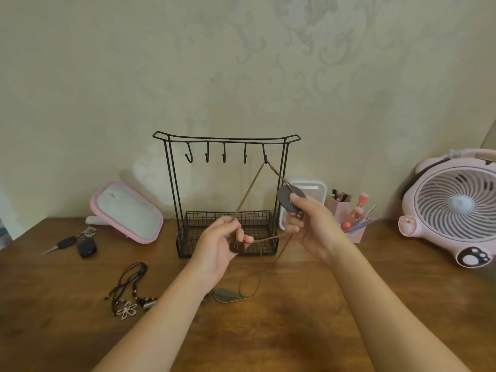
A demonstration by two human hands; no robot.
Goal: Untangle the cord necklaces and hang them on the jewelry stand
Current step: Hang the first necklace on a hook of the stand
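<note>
Cord (251, 189): thin, brown, looped over the rightmost hook of the stand (192, 238); the tangle between the hands is partly hidden. Left hand (220, 247) pinches one strand, a small brown pendant half covered by its fingers. Right hand (308, 224) grips a dark disc (288, 200).

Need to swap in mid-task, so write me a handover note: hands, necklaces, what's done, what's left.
Left hand pinches the brown cord and a dark brown pendant. Right hand grips the dark round disc pendant.
The brown cord is looped over the rightmost hook of the black wire jewelry stand; its strands run down to both hands.
A leaf-shaped metal pendant lies on the wooden table; a bundle of dark cord necklaces with a flower pendant lies at left.
Done: one cord on a hook. Left: separate the held cords, hang the rest; four hooks are bare.
</note>
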